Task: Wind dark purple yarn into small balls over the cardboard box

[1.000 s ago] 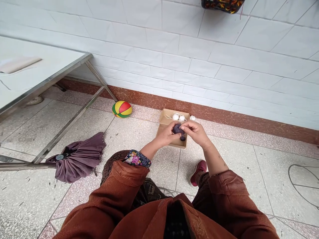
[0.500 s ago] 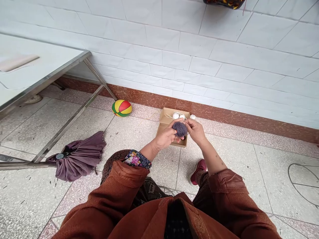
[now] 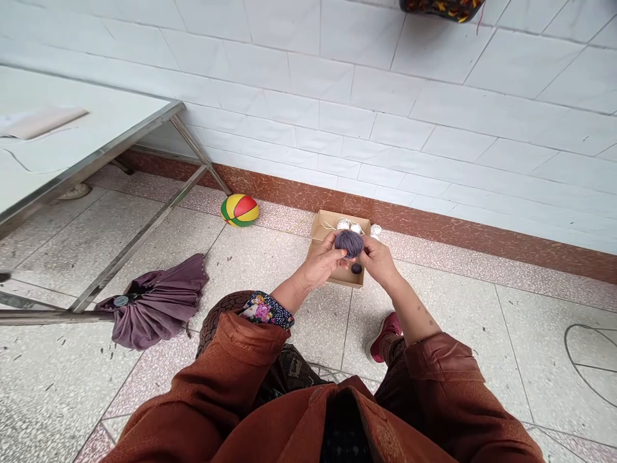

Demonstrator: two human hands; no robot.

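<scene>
A ball of dark purple-grey yarn (image 3: 349,244) is held up over a cardboard box (image 3: 344,276) on the floor. My left hand (image 3: 318,265) is closed round its left side, thumb along the front. My right hand (image 3: 380,260) has its fingers bent against the ball's right edge; whether they also pinch a loose strand I cannot tell. Behind the ball, white yarn balls (image 3: 343,224) lie in the far part of the box with loose white strands. A smaller dark ball (image 3: 356,267) rests in the near part. Another white ball (image 3: 376,229) is just right of the box.
Against the tiled wall (image 3: 385,83) lies a red, yellow and green ball (image 3: 240,210). A metal-framed table (image 3: 130,109) stands at the left, with a folded purple umbrella (image 3: 159,302) on the floor by its leg. A thin wire hoop (image 3: 571,347) is at the right.
My right hand has come in closer to the yarn ball's right side and slightly lower. The small dark ball in the box now shows more fully. The view has shifted slightly.
</scene>
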